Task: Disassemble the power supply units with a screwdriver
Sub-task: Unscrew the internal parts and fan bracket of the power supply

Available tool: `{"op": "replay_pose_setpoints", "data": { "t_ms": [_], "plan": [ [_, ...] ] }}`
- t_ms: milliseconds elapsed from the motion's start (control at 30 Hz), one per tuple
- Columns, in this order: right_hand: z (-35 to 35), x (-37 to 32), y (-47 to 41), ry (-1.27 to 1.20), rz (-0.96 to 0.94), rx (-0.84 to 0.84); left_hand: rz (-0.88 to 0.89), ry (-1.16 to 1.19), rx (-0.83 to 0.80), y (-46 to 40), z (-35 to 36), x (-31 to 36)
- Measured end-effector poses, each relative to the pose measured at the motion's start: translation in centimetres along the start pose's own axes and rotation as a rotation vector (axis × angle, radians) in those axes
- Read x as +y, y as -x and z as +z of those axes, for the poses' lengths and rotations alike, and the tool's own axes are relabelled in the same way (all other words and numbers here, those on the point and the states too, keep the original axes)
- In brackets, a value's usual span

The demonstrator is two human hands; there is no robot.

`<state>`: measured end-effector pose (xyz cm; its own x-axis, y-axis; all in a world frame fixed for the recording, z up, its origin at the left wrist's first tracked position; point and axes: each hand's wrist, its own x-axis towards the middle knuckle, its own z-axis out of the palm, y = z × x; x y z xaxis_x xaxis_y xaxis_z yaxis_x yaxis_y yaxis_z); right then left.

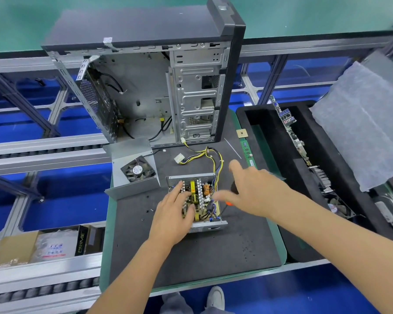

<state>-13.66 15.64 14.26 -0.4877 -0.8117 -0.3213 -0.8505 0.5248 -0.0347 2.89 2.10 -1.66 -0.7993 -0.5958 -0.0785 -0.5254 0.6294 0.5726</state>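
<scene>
The stripped computer case (159, 87) stands upright at the back of the worktop (191, 250), its side open and a few loose cables left inside; to the right a black foam tray (272, 141) holds a circuit board on edge, with a pale sheet of wrapping draped over its far end. Nearer, the removed cover (132, 164) of the power supply lies inverted with its fan facing up; just right of it sits the power supply unit (200, 200), open-topped, its crowded board exposed and its yellow-and-black wire bundle (211, 157) trailing toward the case.

The left hand (175, 214) lies flat on the unit's near left side, fingers straight and pressing, its grip released; the right hand (250, 189) hovers spread just right of the unit, fingers extended, grasping nothing.

The unit should handle as a stiff, moderately heavy metal tray with sharp folded edges; the coils, capacitors and finned heat sinks look fragile, so the sheet-metal walls are the safer place to hold, not the board.

Only an orange and black sliver (229, 203), likely the screwdriver, shows beneath the right hand; most of it is hidden. A few tiny screws (150, 210) dot the mat left of the unit; the board's own fixing screws cannot be made out.
</scene>
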Motion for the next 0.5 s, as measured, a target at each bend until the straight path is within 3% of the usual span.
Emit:
{"op": "replay_pose_setpoints", "data": {
  "t_ms": [67,100,233,333,367,433,500],
  "plan": [
    [0.23,-0.02,-0.03,0.224,-0.055,0.068,-0.001,0.002,-0.002,0.00,-0.01,-0.06],
    [0.43,-0.01,-0.03,0.222,-0.073,0.092,-0.001,0.002,-0.003,0.04,0.00,-0.08],
    [0.61,-0.25,-0.23,-0.189,-0.152,0.013,0.005,0.006,0.003,0.01,0.05,0.00],
    [0.50,-0.47,-0.05,-0.297,-0.140,-0.016,0.004,0.001,-0.003,0.05,0.02,-0.02],
    [0.72,-0.39,-0.02,-0.240,-0.075,0.008,0.007,-0.001,-0.004,0.06,0.00,-0.04],
    [0.40,-0.58,0.05,0.137,0.013,0.098,0.012,-0.004,-0.007,0.10,-0.05,-0.07],
    [0.34,-0.44,0.08,0.302,-0.051,0.143,0.007,-0.004,-0.007,0.12,-0.10,-0.10]
  ]
}}
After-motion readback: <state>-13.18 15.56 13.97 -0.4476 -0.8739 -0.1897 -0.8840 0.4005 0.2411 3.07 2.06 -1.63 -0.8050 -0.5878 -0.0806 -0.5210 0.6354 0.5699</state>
